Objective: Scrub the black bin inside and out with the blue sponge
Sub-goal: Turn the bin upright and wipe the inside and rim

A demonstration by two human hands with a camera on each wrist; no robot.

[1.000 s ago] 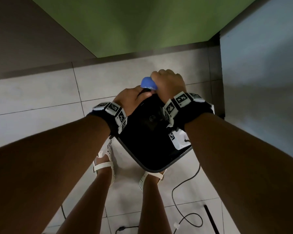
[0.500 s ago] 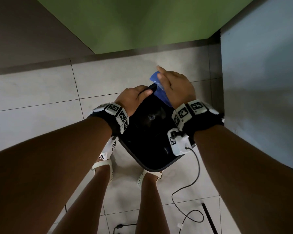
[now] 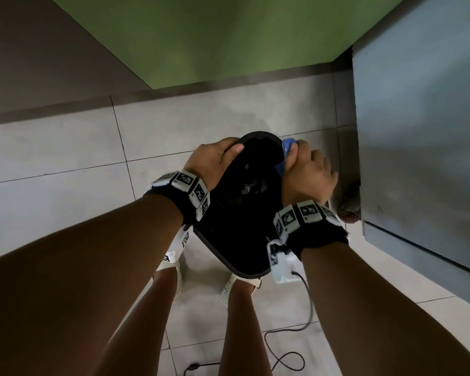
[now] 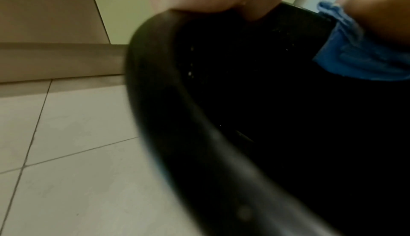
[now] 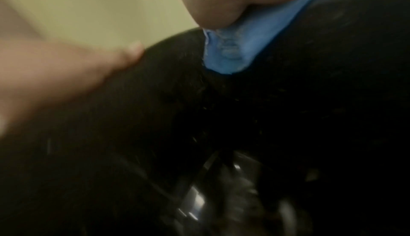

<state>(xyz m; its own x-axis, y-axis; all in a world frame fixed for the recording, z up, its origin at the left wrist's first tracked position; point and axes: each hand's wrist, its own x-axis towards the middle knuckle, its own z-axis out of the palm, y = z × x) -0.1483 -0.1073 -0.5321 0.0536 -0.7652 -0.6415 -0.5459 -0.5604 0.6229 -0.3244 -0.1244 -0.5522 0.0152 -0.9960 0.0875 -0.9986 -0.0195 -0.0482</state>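
Observation:
The black bin [image 3: 244, 213] is held tilted above the tiled floor, its open mouth facing up toward me. My left hand [image 3: 217, 158] grips the far left part of its rim [image 4: 177, 99], thumb over the edge. My right hand [image 3: 307, 172] holds the blue sponge [image 3: 286, 150] folded over the far right rim, thumb pressing it against the inner wall. In the right wrist view the sponge [image 5: 244, 46] bulges under my thumb on the black wall [image 5: 310, 99]. In the left wrist view the sponge [image 4: 355, 52] drapes over the rim.
A grey cabinet [image 3: 418, 145] stands close on the right, and a green wall [image 3: 228, 36] lies ahead. My feet in white sandals [image 3: 239, 289] are under the bin. A black cable [image 3: 288, 348] trails over the floor tiles [image 3: 65, 199].
The right hand with the sponge has slid from the bin's far rim round to its right side. The bin has tipped so more of its mouth shows. The left hand keeps its grip.

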